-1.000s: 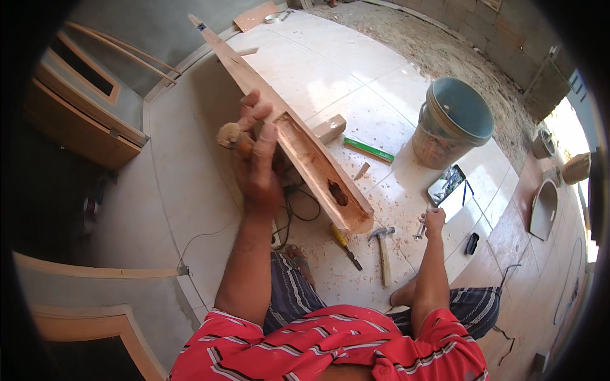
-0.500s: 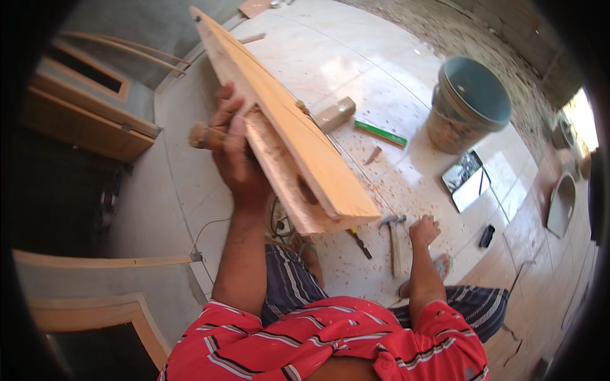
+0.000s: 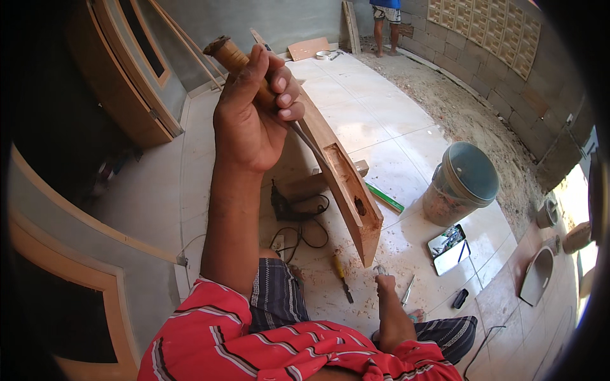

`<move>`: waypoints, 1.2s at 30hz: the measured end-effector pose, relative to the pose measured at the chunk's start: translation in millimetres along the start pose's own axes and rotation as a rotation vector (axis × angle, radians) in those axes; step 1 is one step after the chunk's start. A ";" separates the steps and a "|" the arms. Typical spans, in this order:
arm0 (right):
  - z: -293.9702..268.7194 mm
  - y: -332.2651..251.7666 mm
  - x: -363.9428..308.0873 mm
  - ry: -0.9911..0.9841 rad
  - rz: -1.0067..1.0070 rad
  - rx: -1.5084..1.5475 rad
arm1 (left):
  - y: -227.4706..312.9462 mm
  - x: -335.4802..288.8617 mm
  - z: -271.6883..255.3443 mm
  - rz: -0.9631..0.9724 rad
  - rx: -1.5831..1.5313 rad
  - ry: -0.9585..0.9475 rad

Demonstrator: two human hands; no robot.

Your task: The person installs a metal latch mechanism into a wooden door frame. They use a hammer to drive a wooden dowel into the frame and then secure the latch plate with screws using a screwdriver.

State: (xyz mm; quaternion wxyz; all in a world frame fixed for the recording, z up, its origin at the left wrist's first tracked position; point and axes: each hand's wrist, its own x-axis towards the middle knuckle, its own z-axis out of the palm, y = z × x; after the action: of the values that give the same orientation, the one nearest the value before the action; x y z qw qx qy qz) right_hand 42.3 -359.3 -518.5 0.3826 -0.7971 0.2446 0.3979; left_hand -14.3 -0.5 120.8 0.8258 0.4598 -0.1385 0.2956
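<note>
My left hand [image 3: 257, 105] is raised in front of me, its fingers closed round the wooden handle of a chisel [image 3: 230, 56]. The chisel's metal shaft slants down toward the timber piece [image 3: 349, 193]; I cannot tell whether its tip touches the wood. That timber has a long recess cut near its close end, with a dark hole in it. It lies across a wooden block [image 3: 305, 186]. Low beside the timber's near end, my right hand [image 3: 386, 289] is closed on a hammer [image 3: 380, 270], whose head shows just above the fist.
A yellow-handled chisel [image 3: 342, 279], a screwdriver [image 3: 408, 291], and wood chips lie on the tiles. A corded drill [image 3: 284, 204] sits left of the block. Rightward are a green pencil-like bar [image 3: 386, 198], a bucket [image 3: 467, 181] and a phone [image 3: 450, 247]. Another person [image 3: 385, 28] stands far back.
The timber has been turned and lowered onto the block. My left hand has risen with the chisel, away from the timber. My right hand has taken hold of the hammer from the floor.
</note>
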 end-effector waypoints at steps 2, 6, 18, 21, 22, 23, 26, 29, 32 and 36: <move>-1.7 -19.9 -20.9 -0.012 -0.091 0.318 | -2.5 10.6 11.0 -0.031 -0.002 -0.037; -34.0 -83.6 -81.1 0.037 -0.254 0.554 | -23.2 32.7 9.5 -0.055 0.085 -0.012; -81.4 -164.2 -167.3 0.049 -0.559 0.713 | -40.7 35.9 15.3 -0.110 0.065 0.108; -85.3 -178.3 -188.7 0.055 -0.576 0.711 | -41.5 34.8 17.3 -0.074 0.112 0.121; -88.8 -182.6 -196.6 0.061 -0.577 0.709 | -42.6 35.2 16.5 -0.076 0.119 0.109; -93.4 -187.9 -204.3 0.067 -0.593 0.702 | -43.5 37.3 14.9 -0.091 0.120 0.092; -105.1 -207.8 -232.3 0.071 -0.679 0.673 | -39.9 38.9 8.6 -0.125 0.121 0.067; -126.3 -224.1 -259.1 0.083 -0.812 0.654 | -39.9 39.3 10.7 -0.150 0.079 0.056; -149.1 -242.0 -301.0 0.078 -0.968 0.638 | -44.7 41.6 7.4 -0.152 0.039 0.058; -170.4 -263.6 -356.6 0.113 -1.120 0.530 | -42.2 40.7 5.6 -0.137 0.030 0.070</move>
State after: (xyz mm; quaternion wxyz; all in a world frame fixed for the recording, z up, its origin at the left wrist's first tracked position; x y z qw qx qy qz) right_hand 100.6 -311.0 -49.4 0.7046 -0.7021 -0.1004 0.0196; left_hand 44.0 -7.5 115.6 0.8414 0.4701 -0.0731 0.2565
